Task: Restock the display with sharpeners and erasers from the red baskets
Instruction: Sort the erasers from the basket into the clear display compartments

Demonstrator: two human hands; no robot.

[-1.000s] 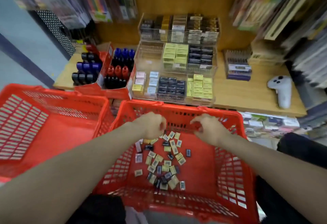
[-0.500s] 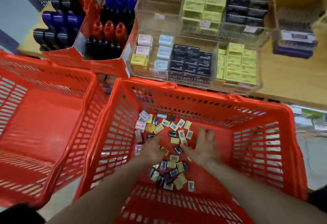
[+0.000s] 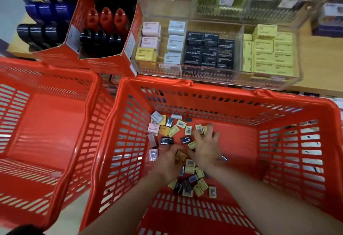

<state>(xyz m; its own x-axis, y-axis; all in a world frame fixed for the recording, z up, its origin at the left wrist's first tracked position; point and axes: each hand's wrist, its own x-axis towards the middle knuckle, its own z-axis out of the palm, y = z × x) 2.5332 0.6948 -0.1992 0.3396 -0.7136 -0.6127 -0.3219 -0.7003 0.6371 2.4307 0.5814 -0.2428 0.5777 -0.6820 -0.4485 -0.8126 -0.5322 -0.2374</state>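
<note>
Now the left hand [image 3: 168, 162] has curled onto the erasers [image 3: 174, 130], while the right hand [image 3: 206, 148] stays spread.

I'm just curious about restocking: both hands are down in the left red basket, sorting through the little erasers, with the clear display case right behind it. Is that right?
Not quite. The head view shows both hands, left hand and right hand, in the right red basket among the erasers. The left red basket holds none.

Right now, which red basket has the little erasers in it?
The red plastic basket on the right, where both hands reach in. Small yellow, black and pink erasers litter its floor; the left red basket shows none.
</note>
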